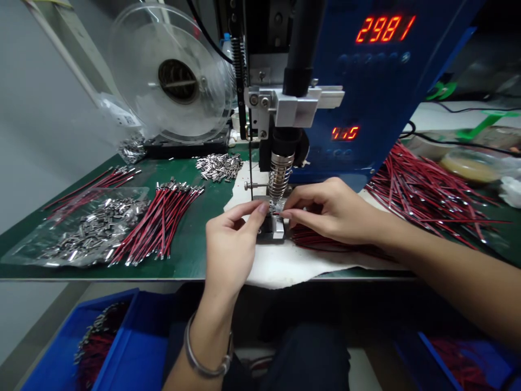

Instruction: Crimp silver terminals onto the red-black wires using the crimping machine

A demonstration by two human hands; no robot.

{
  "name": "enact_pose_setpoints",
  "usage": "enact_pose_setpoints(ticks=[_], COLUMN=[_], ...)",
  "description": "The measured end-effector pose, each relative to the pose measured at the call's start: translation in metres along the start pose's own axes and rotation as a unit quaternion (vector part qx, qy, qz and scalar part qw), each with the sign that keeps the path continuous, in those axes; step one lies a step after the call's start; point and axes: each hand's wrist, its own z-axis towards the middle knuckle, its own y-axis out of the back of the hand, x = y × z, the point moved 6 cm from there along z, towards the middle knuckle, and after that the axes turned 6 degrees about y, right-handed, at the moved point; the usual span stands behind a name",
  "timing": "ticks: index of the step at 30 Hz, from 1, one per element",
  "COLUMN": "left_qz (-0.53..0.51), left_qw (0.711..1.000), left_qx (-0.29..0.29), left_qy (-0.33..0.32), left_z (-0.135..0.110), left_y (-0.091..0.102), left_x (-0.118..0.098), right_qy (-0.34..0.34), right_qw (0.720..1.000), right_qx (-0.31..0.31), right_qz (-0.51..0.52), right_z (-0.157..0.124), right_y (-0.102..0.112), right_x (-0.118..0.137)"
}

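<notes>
My left hand point(230, 244) is pinched, thumb and forefinger closed at the small metal fixture point(273, 225) under the machine's spring-tipped head point(280, 176). What it holds is too small to name. My right hand point(329, 209) pinches the end of a red-and-black wire point(303, 234) and holds it at the same fixture. Both sets of fingertips nearly meet beneath the head. A white cloth point(280, 266) lies under the fixture.
A blue machine point(366, 92) shows red digits 2981. A clear reel point(175, 76) stands at the back left. Wire bundles point(163, 222) and a bag of metal terminals point(87, 228) lie to the left, and a wire pile point(423, 190) to the right. Blue bins point(122, 347) sit below the table.
</notes>
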Motion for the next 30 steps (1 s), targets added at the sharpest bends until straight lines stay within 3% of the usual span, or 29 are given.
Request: enact_pose_setpoints(ticks=[15,30], left_qz=[0.004,0.029], left_qw=[1.000,0.999], left_qx=[0.001,-0.003], left_qy=[0.011,0.015], left_z=[-0.0011,-0.0023], left_y=[0.0001,-0.0003], left_x=[-0.0015,-0.0030], right_qy=[-0.023,-0.011], right_qw=[1.000,0.999], right_qx=[0.005,-0.039], right_qz=[-0.015,-0.014], right_z=[0.0008,-0.0010], right_y=[0.0020,0.0045], right_x=[-0.0007,0.0009])
